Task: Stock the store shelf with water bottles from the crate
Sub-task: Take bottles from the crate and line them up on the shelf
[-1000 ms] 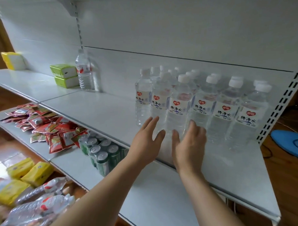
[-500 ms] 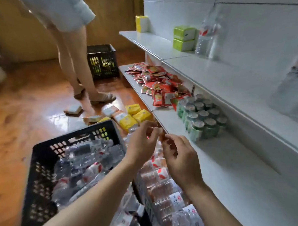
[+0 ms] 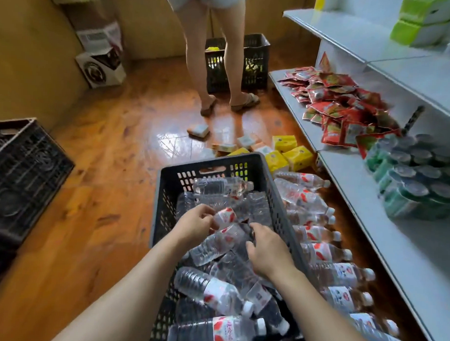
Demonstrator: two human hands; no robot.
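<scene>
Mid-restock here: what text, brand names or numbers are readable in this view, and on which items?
None can be read.
Water bottles in the crate: red-and-white labels, print blurred.
Bottles on the floor: labels blurred.
Red snack packets: print too small.
Yellow packs: blurred.
Green cans: no legible text.
Cardboard box: markings unreadable.

Glossy wood floor (image 3: 112, 166) — clear plastic bottles (image 3: 216, 242)

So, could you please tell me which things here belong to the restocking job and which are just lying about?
Job: crate, water bottles in it, left hand, right hand, white shelf.

Lying about: red snack packets, green cans, yellow packs on the floor, empty black crate.
</scene>
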